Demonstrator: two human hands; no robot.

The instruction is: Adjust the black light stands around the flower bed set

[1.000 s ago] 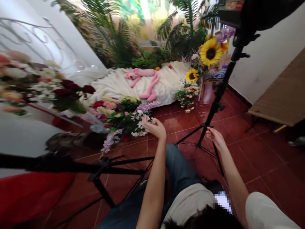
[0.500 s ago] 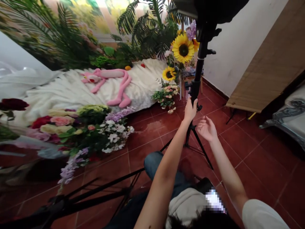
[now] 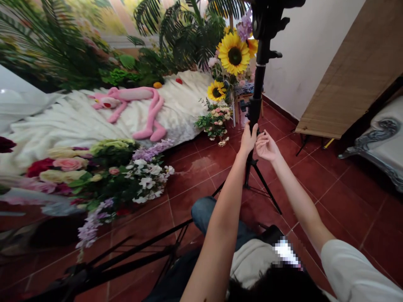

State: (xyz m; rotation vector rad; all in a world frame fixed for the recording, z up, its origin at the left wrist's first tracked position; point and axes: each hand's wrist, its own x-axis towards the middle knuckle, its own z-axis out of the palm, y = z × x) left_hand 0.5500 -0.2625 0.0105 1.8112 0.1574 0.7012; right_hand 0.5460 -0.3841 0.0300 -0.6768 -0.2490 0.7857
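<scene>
A black light stand (image 3: 258,79) rises upright in front of me on spread tripod legs, its top cut off by the frame's upper edge. My left hand (image 3: 248,138) is wrapped round its pole, just below a black collar with a clamp. Close against the pole on the right, my right hand (image 3: 266,147) has its fingers curled at the stand's knob, which they mostly cover.
Behind lies a pink plush toy (image 3: 151,109) on a white fur-covered bed (image 3: 182,94). Artificial flowers (image 3: 145,176) stand left, sunflowers (image 3: 234,54) beside the stand. Another black tripod (image 3: 132,260) crosses the lower left. A brown panel (image 3: 336,75) leans right, near a silver-framed seat (image 3: 384,130).
My right hand has moved up and left, from open beside the pole to curled at the knob. My left hand keeps its hold. The view has shifted slightly right.
</scene>
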